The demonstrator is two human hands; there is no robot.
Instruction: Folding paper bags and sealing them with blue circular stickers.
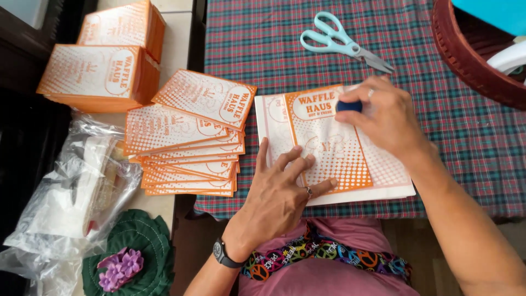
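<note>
Far left, a crumpled clear plastic bag holding white sheets is seen lying on the dark surface; below it a dark green leaf-shaped mat with a small purple flower on it; above, two thick stacks of orange-and-white printed paper bags are set on the pale ledge; just right of these a fanned pile of the same flat orange-and-white paper bags is spread, overlapping the edge of the red-and-green plaid tablecloth; the left hand is laid flat with fingers spread, nothing gripped, pressing down the lower left part of a single orange-printed white paper bag lying at the middle of the cloth on top of other white sheets; a ring and a black wristwatch are worn on that side; the right hand is closed around a small dark blue round object, pinched between thumb and fingers and held against the bag's top edge; light blue-handled scissors are left beyond, well apart; a dark red woven basket rim is seen far right
</note>
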